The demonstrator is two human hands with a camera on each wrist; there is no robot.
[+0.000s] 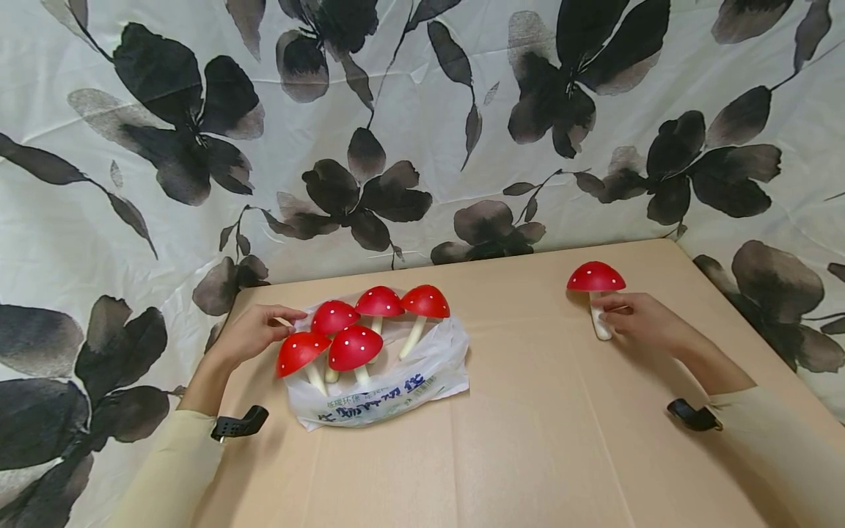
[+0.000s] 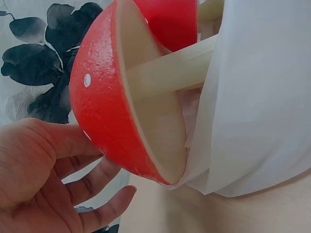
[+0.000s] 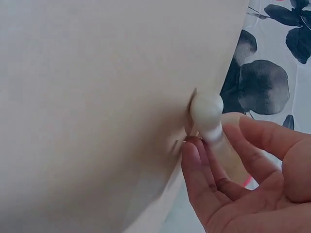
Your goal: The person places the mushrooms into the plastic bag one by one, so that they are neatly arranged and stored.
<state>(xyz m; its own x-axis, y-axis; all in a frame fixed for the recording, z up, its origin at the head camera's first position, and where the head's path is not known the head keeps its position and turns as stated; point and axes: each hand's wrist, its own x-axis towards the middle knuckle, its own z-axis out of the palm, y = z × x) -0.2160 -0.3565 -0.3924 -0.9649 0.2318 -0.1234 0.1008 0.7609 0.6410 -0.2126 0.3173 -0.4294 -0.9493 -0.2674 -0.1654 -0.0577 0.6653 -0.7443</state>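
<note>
In the head view, my right hand (image 1: 643,323) pinches the white stem of a toy mushroom (image 1: 596,277) with a white-dotted red cap. It is upright, slightly tilted, over the table's right side. The right wrist view shows its rounded stem end (image 3: 207,109) between thumb and fingers. Several similar mushrooms (image 1: 356,346) sit in a white plastic bag (image 1: 389,411) at the left. My left hand (image 1: 254,334) is at the bag's upper left edge. In the left wrist view, a red cap (image 2: 104,92) hides its thumb and index fingertips; the other fingers are loosely bent.
The light wooden table (image 1: 515,440) spreads between the bag and my right hand. Behind it and at its sides hangs a white cloth (image 1: 462,183) with dark flower prints. A black wrist band (image 1: 240,423) is on my left arm, another (image 1: 693,415) on my right.
</note>
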